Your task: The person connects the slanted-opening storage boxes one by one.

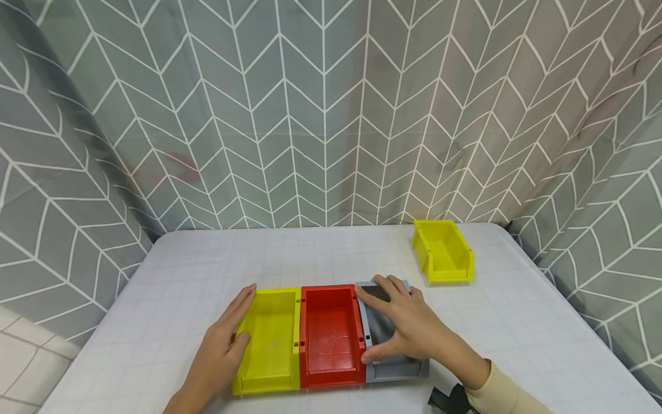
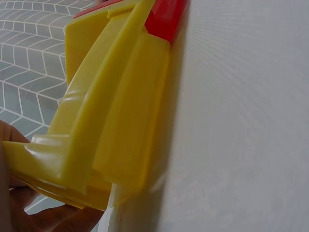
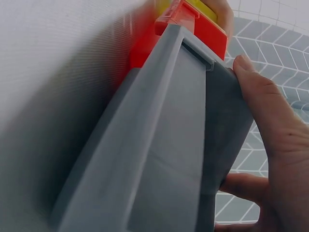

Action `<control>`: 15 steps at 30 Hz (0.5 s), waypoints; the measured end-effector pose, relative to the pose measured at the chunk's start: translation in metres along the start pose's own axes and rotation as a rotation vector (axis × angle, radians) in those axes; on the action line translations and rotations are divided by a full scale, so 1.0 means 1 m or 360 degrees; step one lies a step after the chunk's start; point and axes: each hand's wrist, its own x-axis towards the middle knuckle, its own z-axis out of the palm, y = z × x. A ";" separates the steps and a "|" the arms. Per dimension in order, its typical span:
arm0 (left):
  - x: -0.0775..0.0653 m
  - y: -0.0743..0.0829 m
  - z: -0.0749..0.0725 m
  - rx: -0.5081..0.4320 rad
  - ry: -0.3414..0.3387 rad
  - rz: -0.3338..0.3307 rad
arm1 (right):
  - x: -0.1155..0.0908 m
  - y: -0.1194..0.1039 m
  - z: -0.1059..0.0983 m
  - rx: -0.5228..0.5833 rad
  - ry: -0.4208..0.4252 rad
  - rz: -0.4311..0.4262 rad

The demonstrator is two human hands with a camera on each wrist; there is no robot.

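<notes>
A yellow bin (image 1: 270,339), a red bin (image 1: 332,336) and a grey bin (image 1: 395,371) stand side by side on the table, their long walls touching. My left hand (image 1: 219,345) holds the outer wall of the yellow bin, fingers along the outside and thumb over the rim. In the left wrist view, the fingers (image 2: 63,217) lie against the yellow bin's side (image 2: 130,111). Across the top of the grey bin, my right hand (image 1: 408,319) grips it, thumb and index finger at the edge beside the red bin. Its other fingertips are partly hidden.
A second yellow bin (image 1: 445,253) stands apart near the table's back right edge. A black object (image 1: 450,399) lies by the right sleeve (image 1: 504,391) at the front. Patterned grey curtains (image 1: 326,115) surround the back and sides of the white table (image 1: 207,259).
</notes>
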 end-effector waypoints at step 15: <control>0.000 0.001 -0.001 -0.0003 -0.0008 -0.0008 | -0.001 0.001 0.005 -0.0001 0.0022 -0.0021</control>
